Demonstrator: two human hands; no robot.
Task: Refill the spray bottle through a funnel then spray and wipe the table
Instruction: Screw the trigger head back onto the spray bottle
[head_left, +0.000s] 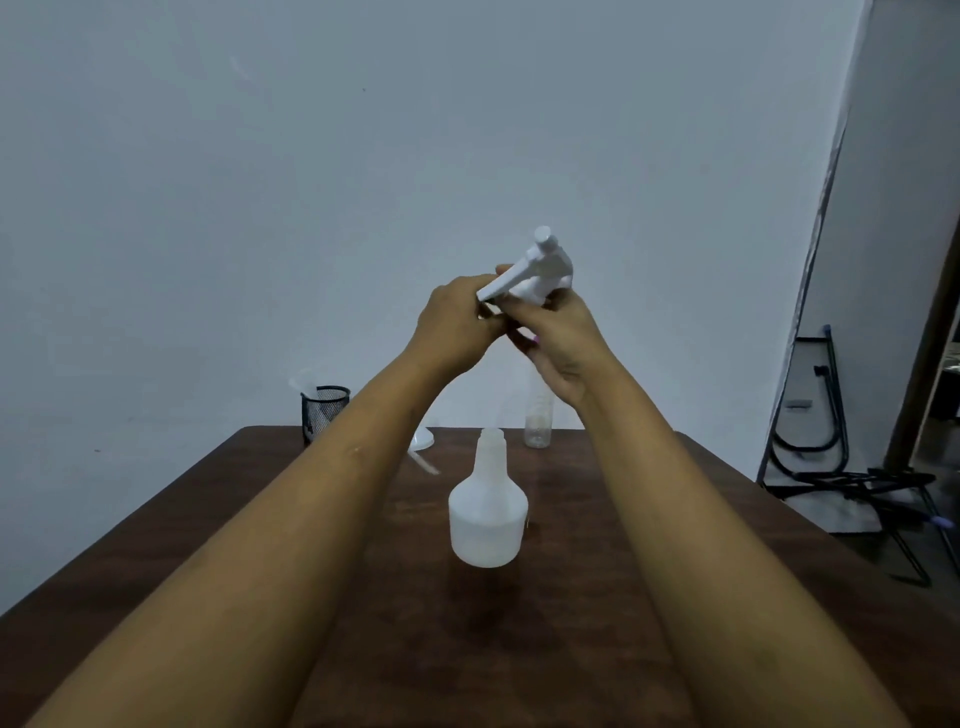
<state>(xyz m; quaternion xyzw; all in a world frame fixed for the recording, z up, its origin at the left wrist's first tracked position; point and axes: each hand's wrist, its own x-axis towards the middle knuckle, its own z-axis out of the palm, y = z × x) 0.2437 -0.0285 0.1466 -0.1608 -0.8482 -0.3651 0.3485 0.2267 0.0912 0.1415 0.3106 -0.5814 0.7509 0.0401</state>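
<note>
A white spray bottle (488, 519) stands uncapped and upright in the middle of the dark wooden table (649, 597). High above it both hands hold the white trigger spray head (540, 267), lifted clear of the bottle. My left hand (457, 327) pinches it from the left near the trigger. My right hand (563, 343) grips its underside. A thin clear dip tube (506, 410) curves down from the head toward the bottle's neck. A white funnel (422, 441) lies on its side behind my left forearm.
At the table's back left corner stands a black mesh cup (324, 410) with a white object in it. A clear plastic bottle (537, 421) stands at the back edge, partly behind my right hand. A black metal frame (831, 457) sits on the floor at right.
</note>
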